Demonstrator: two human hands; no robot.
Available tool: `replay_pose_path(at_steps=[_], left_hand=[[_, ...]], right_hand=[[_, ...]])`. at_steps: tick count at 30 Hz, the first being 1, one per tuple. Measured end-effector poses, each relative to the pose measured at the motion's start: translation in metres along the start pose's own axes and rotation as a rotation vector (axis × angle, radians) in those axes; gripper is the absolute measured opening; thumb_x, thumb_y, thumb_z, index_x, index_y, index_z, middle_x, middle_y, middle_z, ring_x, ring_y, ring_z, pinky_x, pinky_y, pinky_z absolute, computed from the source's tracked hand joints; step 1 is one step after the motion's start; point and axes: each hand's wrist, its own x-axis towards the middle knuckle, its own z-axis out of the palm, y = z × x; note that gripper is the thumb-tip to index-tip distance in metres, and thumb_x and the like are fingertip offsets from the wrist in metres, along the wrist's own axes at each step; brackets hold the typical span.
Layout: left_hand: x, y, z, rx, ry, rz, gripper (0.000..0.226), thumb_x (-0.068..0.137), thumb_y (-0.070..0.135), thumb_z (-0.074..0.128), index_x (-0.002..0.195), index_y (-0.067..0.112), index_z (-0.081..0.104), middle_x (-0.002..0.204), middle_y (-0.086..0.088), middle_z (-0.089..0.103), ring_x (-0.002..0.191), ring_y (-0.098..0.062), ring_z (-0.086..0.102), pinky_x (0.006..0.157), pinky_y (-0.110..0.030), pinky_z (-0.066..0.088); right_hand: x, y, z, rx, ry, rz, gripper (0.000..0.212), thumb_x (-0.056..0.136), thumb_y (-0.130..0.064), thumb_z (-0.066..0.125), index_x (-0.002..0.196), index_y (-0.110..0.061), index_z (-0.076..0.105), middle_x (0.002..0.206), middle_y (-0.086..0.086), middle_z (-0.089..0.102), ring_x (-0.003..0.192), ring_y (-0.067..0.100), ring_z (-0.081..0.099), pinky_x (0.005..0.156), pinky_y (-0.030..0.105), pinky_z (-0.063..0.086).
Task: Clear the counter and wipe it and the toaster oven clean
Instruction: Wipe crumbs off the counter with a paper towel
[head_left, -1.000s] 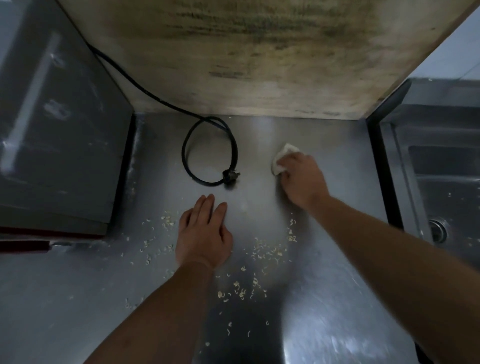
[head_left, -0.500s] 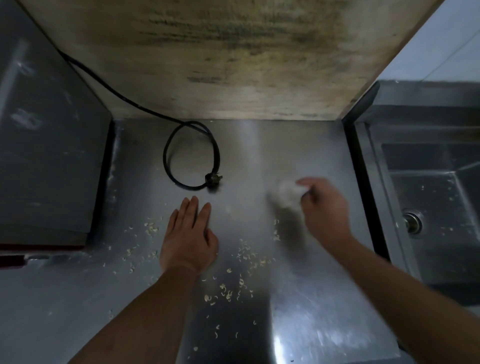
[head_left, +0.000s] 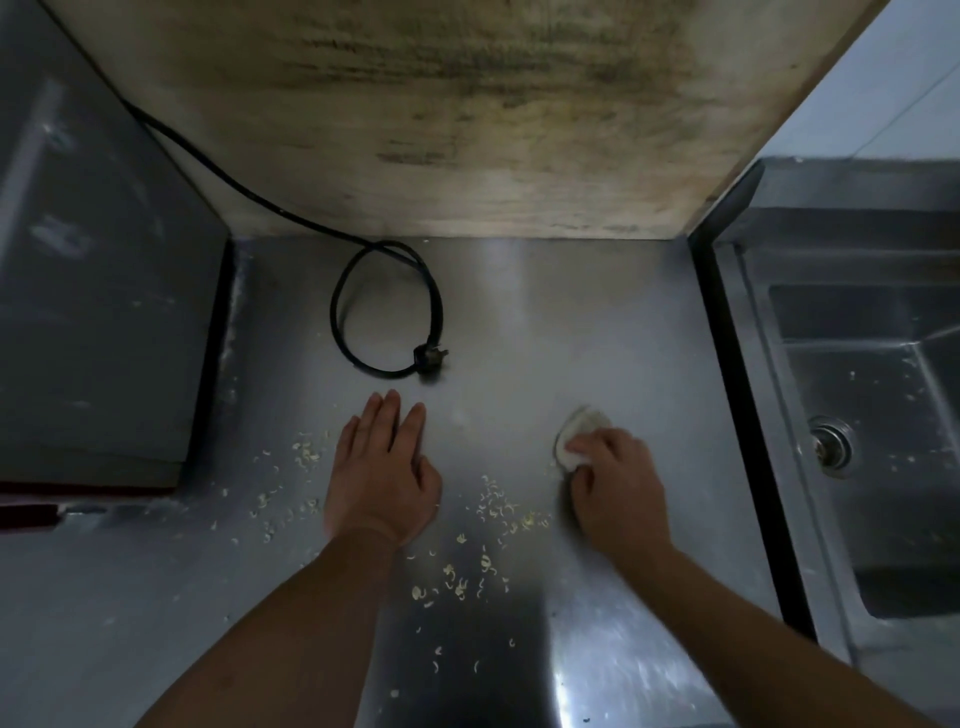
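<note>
The steel counter (head_left: 597, 322) fills the middle of the view. Pale crumbs (head_left: 467, 566) lie scattered across it, between and below my hands. My right hand (head_left: 618, 488) presses a small white cloth (head_left: 579, 431) flat onto the counter, right of centre. Left of it, my left hand (head_left: 382, 467) rests palm down on the steel with its fingers together, holding nothing. The dark toaster oven (head_left: 98, 312) stands at the left edge, its top facing me.
A black power cord (head_left: 387, 312) loops on the counter behind my left hand, its plug lying loose. A stained wooden board (head_left: 441, 104) leans against the back. A steel sink (head_left: 872, 415) with a drain sits to the right, past a dark gap.
My right hand has drawn the cloth from the back of the counter toward me, close to the crumbs. My left hand has stayed flat in place.
</note>
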Motion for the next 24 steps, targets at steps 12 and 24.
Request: replay_pose_path(at_steps=[12,24], left_hand=[[0.0,-0.001,-0.009,0.021,-0.093,0.017,0.071,0.097,0.051,0.024,0.161,0.026,0.004,0.169,-0.005,-0.003,0.154,-0.022,-0.009,0.125,-0.041,-0.004],[-0.007,-0.016,-0.008,-0.127,-0.017,0.165,0.06,0.099,0.042,0.036,0.152,0.016,0.04,0.164,-0.008,0.026,0.154,-0.022,0.014,0.126,-0.038,0.006]], right_hand=[[0.08,-0.044,-0.02,0.201,0.127,-0.038,0.025,0.087,0.001,0.059,0.105,-0.011,0.071,0.108,0.006,0.067,0.099,0.026,0.063,0.084,0.016,0.037],[0.102,-0.099,0.042,0.032,-0.045,-0.134,0.031,0.09,-0.005,0.054,0.116,-0.011,0.069,0.121,0.011,0.061,0.108,0.032,0.05,0.09,0.04,0.047]])
